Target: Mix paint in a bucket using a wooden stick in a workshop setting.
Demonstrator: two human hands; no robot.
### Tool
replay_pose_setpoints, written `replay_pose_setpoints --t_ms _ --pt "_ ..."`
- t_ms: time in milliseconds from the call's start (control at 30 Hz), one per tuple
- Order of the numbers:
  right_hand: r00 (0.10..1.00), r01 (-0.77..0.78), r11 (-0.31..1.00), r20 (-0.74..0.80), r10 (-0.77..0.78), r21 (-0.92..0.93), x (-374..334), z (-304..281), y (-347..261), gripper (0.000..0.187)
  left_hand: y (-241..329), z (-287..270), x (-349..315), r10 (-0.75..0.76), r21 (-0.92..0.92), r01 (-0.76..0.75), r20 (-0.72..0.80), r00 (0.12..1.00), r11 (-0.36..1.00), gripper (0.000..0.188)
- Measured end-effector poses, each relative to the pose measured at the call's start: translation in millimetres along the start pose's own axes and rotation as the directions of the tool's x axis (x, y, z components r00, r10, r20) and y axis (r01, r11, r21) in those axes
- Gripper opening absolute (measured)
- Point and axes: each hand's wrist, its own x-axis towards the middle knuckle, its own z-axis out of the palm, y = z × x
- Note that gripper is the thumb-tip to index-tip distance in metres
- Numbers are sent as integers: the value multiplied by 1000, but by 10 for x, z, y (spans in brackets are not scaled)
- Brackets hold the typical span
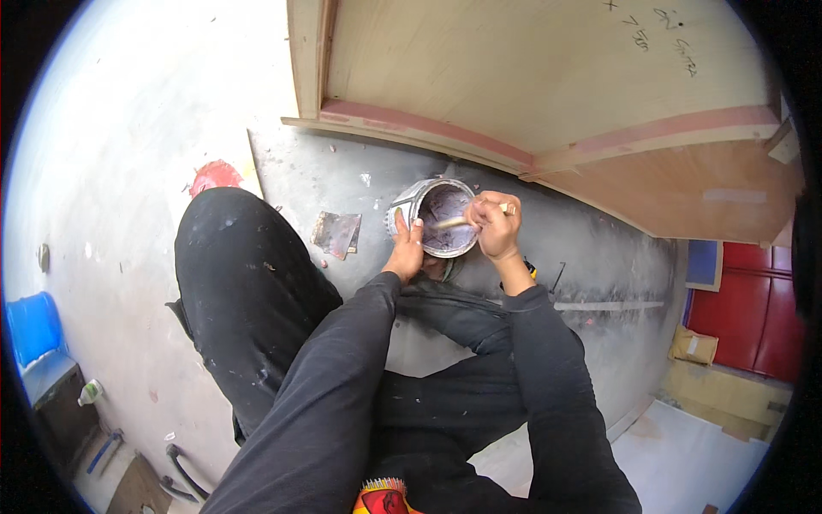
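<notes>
A round tin [417,206] is tilted on the grey floor in front of my crossed legs, its open mouth facing me. Greyish-purple paste [447,204] coats its inside. My left hand [406,246] grips the near left side of the tin, with the thumb up by the rim. In my right hand [497,226], closed at the right rim, is a pale wooden stick [449,223]. Its lower end reaches into the tin and its top shows above my fist. Whether a blade or bristles sit on the lower end, I cannot tell.
Thin stained scraper-like plates [337,234] lie left of the tin. Beyond it stands a large wooden panel structure [548,68], its lower edge close to the tin. A board with a red patch [216,176] lies past my left knee. A thin dark rod [558,276] lies to the right.
</notes>
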Motion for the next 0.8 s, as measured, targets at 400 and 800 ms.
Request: replay_pose_setpoints --t_ms 400,800 --pt "976 185 915 -42 -213 -359 -298 -131 551 27 128 23 -47 -6 -28 6 7 1000 1000 76" --pt "932 279 930 -166 -323 -241 -85 61 485 24 270 72 -172 -38 -33 40 56 998 999 74"
